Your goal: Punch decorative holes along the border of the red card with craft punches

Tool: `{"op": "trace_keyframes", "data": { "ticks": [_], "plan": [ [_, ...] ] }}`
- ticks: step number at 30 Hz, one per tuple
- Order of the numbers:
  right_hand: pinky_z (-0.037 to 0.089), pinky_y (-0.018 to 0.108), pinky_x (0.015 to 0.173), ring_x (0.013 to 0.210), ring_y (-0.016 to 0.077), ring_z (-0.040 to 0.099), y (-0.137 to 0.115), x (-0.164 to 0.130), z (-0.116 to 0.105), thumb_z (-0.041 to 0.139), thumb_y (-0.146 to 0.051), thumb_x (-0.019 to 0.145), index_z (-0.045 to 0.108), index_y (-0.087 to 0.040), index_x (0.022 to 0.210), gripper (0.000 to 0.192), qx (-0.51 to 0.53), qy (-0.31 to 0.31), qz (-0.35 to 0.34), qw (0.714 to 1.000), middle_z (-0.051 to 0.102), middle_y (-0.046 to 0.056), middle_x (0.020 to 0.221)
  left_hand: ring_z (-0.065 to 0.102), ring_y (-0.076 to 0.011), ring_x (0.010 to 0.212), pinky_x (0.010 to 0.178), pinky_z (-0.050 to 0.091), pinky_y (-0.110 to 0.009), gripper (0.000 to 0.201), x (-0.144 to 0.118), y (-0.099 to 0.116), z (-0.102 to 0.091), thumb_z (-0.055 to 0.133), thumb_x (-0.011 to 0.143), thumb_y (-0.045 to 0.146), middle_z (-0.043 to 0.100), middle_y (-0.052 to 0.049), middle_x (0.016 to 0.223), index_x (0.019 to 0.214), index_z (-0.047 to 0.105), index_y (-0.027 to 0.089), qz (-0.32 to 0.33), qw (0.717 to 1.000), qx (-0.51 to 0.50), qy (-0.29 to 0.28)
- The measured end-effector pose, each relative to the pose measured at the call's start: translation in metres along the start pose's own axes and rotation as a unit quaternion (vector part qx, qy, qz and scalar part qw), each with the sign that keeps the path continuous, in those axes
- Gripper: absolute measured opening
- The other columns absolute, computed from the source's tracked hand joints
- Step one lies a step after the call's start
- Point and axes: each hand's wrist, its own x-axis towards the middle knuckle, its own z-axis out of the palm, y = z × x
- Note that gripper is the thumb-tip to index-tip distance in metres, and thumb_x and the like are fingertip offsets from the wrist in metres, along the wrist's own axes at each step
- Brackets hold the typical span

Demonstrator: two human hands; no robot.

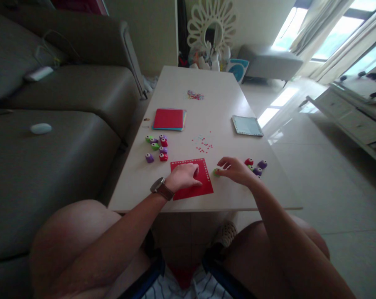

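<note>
Bare knees frame the near edge of the table [175, 99]. On it, the left hand [184, 176] presses flat, fingers spread, on a red paper square [194, 189] whose top and right edges already carry punched rows. The right hand [234, 170] pinches a green craft punch [216, 171] at the sheet's right edge. Remaining edges look unpunched. Red confetti [204, 146], spare punches [156, 147], and stacked coloured paper [169, 119] lie beyond, none obstructing.

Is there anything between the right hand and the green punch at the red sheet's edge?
Nothing visible. The right hand already has its fingertips on the green punch at the right edge of the red sheet, which the left hand presses flat.
</note>
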Motion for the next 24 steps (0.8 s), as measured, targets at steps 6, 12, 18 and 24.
{"op": "trace_keyframes", "data": {
  "ticks": [6, 12, 18, 24],
  "plan": [
    [0.050, 0.033, 0.084, 0.088, 0.0195, 0.067, -0.012, -0.002, 0.006, 0.070, -0.007, 0.076, 0.073, -0.020, 0.095, 0.024, -0.097, 0.005, -0.084, 0.992, 0.075, 0.006, 0.097, 0.057, -0.0180, 0.072, 0.059, 0.033, -0.031, 0.035, 0.000, 0.004, 0.000, 0.080, 0.071, 0.047, 0.065, 0.000, 0.082, 0.084, 0.057, 0.023, -0.019, 1.000, -0.005, -0.004],
    [0.049, 0.034, 0.087, 0.093, 0.0223, 0.067, -0.001, 0.004, -0.006, 0.066, -0.011, 0.080, 0.072, -0.020, 0.098, 0.021, -0.171, 0.063, -0.076, 0.980, 0.074, 0.008, 0.100, 0.058, -0.0190, 0.076, 0.063, 0.036, -0.031, 0.037, 0.000, 0.003, 0.002, 0.080, 0.071, 0.048, 0.066, -0.001, 0.087, 0.088, 0.058, 0.023, -0.022, 1.000, -0.008, 0.002],
    [0.046, 0.036, 0.089, 0.100, 0.0261, 0.064, 0.004, 0.002, -0.010, 0.063, -0.009, 0.078, 0.072, -0.020, 0.096, 0.024, -0.242, 0.030, -0.047, 0.969, 0.074, 0.009, 0.101, 0.059, -0.0187, 0.074, 0.061, 0.036, -0.031, 0.038, 0.000, 0.005, 0.002, 0.082, 0.071, 0.047, 0.067, 0.000, 0.085, 0.086, 0.057, 0.023, -0.020, 1.000, -0.006, 0.005],
    [0.043, 0.037, 0.092, 0.099, 0.0225, 0.065, -0.018, -0.003, -0.011, 0.058, -0.004, 0.075, 0.069, -0.024, 0.097, 0.031, -0.171, 0.004, -0.093, 0.981, 0.074, 0.004, 0.096, 0.060, -0.0193, 0.075, 0.060, 0.035, -0.031, 0.037, -0.001, 0.007, 0.000, 0.082, 0.071, 0.045, 0.067, -0.001, 0.087, 0.086, 0.057, 0.023, -0.030, 1.000, -0.010, -0.001]
  ]
}}
